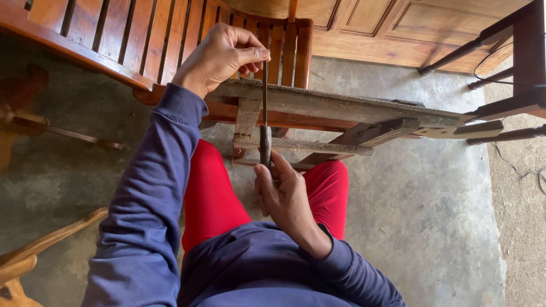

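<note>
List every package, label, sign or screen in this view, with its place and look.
None in view.
What the view holds instead:
File: thin dark metal tool with a dark handle, upright, left hand pinching its top, right hand gripping its handle.
Board: long grey worn plank, lying across in front of the knees.
Bench: reddish-brown slatted wood, at the top left.

A grey concrete floor fills the room in soft daylight. A slatted wooden bench stands at the upper left. Panelled wooden doors line the far side.
</note>
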